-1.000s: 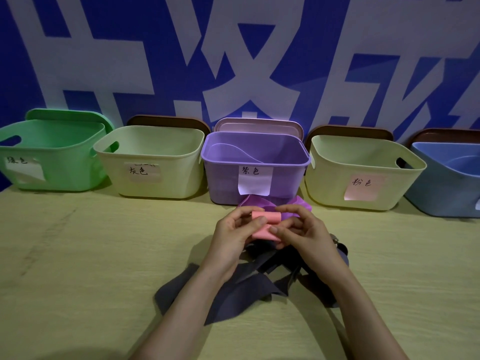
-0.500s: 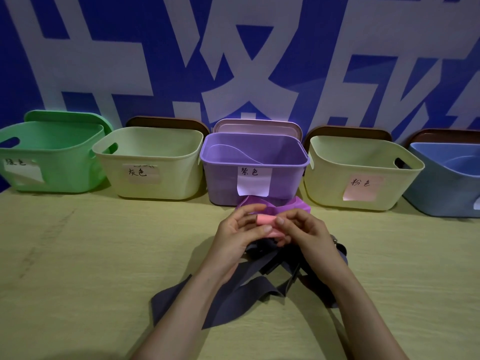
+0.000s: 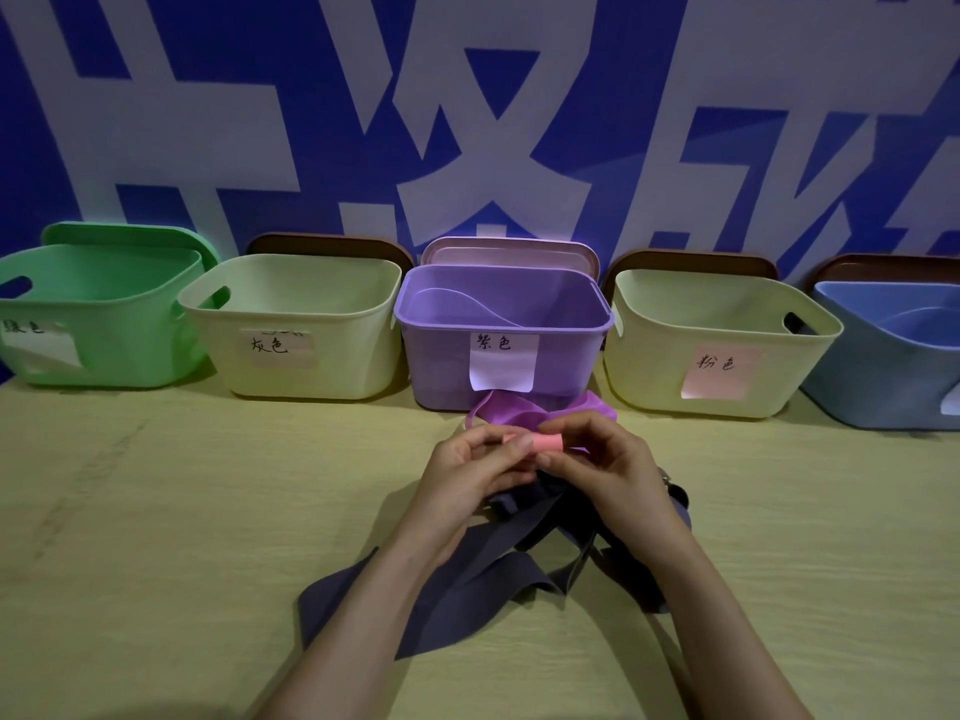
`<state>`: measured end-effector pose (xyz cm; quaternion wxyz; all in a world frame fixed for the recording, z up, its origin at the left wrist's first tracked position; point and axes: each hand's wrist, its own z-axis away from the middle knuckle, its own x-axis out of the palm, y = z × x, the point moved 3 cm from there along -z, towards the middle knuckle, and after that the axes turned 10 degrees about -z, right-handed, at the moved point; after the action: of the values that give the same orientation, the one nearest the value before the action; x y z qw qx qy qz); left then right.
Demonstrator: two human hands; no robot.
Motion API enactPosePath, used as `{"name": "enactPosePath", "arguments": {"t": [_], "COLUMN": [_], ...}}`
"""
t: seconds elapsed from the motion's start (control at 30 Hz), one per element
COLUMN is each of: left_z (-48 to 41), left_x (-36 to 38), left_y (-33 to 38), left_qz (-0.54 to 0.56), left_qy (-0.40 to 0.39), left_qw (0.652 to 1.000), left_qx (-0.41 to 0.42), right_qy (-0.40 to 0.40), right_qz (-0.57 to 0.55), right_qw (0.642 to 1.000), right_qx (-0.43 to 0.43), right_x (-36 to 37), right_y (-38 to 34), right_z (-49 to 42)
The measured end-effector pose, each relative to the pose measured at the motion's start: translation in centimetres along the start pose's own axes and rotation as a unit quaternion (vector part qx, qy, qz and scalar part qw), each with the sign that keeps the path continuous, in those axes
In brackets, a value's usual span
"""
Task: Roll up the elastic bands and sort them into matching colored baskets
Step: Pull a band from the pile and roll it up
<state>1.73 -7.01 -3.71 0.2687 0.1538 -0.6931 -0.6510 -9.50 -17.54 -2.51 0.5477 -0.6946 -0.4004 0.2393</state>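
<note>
pink band rolled, above grey bands

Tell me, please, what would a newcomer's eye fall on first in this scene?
First, the small pink rolled band pinched between the left hand and the right hand above the middle of the table. Behind it stands the purple basket, the centre of a row of five baskets along the blue and white wall. Under the hands lies a heap of dark grey bands.

The pale table held a back row: green basket, cream basket, purple basket, second cream basket, blue basket — nearer, a purple band and tangled grey bands.
</note>
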Motion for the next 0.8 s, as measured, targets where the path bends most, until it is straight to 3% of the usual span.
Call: {"name": "enactPosePath", "arguments": {"t": [0.2,0.33,0.47,0.53,0.8], "left_z": [-0.2,0.0,0.2,0.4,-0.3], "left_x": [0.2,0.0,-0.8,-0.7,0.9], "left_y": [0.0,0.3,0.0,-0.6,-0.9], "left_qz": [-0.019,-0.094,-0.299,-0.352,-0.419], "left_qy": [-0.012,-0.041,0.036,0.066,0.077], "left_qw": [1.000,0.992,0.936,0.911,0.893], "left_qx": [0.014,0.068,0.182,0.207,0.143], "right_qy": [0.061,0.043,0.009,0.008,0.043], "right_qz": [-0.114,-0.132,-0.072,-0.041,-0.006], "right_qw": [0.991,0.989,0.997,0.999,0.997], "right_qx": [0.045,0.041,0.017,0.004,0.068], "right_x": [-0.3,-0.2,0.1,0.2,-1.3], "right_y": [0.0,-0.2,0.1,0.4,0.7], "right_z": [-0.1,0.0,0.1,0.2,-0.5]}}
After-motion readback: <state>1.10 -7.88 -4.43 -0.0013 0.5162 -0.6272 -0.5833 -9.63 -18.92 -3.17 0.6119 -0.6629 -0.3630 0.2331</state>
